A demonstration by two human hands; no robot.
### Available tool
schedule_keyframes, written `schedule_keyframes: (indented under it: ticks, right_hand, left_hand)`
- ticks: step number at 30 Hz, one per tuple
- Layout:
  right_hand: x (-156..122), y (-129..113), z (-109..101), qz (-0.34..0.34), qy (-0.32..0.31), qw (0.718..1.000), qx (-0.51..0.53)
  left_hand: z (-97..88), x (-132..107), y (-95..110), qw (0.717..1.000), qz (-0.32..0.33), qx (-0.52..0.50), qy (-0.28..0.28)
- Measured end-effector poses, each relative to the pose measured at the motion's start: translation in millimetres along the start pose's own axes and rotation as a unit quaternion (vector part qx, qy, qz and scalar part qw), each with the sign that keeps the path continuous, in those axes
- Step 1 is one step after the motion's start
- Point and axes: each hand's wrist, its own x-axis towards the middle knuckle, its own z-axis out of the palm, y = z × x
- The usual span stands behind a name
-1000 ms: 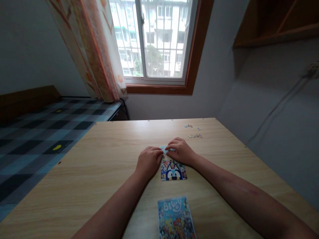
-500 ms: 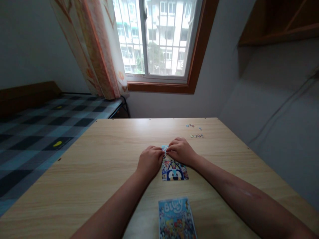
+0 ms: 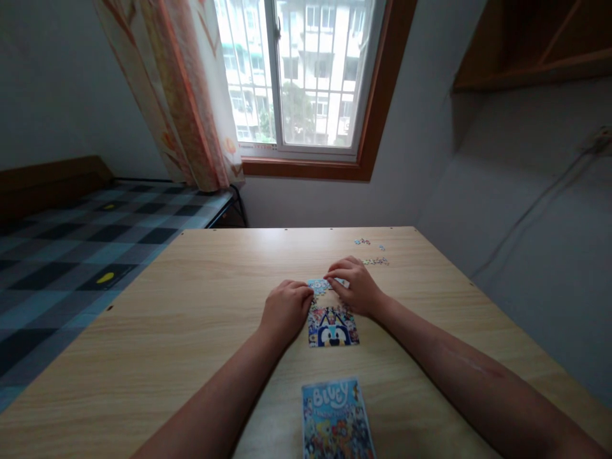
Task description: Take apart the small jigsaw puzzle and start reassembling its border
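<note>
Head view, forward-down (table (image 3: pixel 191 331) near)

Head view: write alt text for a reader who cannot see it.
A person's left hand and right hand touch the far edge of a partly assembled jigsaw puzzle on a wooden table. A Bluey box lies nearer; loose pieces lie beyond.

A small, colourful, part-built jigsaw puzzle (image 3: pixel 332 319) lies flat on the table.
</note>
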Motion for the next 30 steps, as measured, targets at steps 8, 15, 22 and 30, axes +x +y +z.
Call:
schedule_keyframes:
  ticks: [8,15,22,30]
  right_hand:
    - [-7,10,-3,-0.033,-0.02,0.999,-0.012]
    - [-5,7,4,-0.079,-0.024,0.995,-0.053]
    - [7,57,-34,0.042,0.13,0.985,-0.109]
    - [-22,166,-59,0.325,0.131,0.927,-0.13]
  left_hand:
    - [1.7,0,-1,1.0,-0.01,0.002,0.019]
    - [0.2,2,-2,0.998,0.033,0.046,-0.004]
    - [2.7,4,-8,0.999,0.044,0.024,0.003]
    - [6.1,5,-14,1.0,0.018,-0.011,0.02]
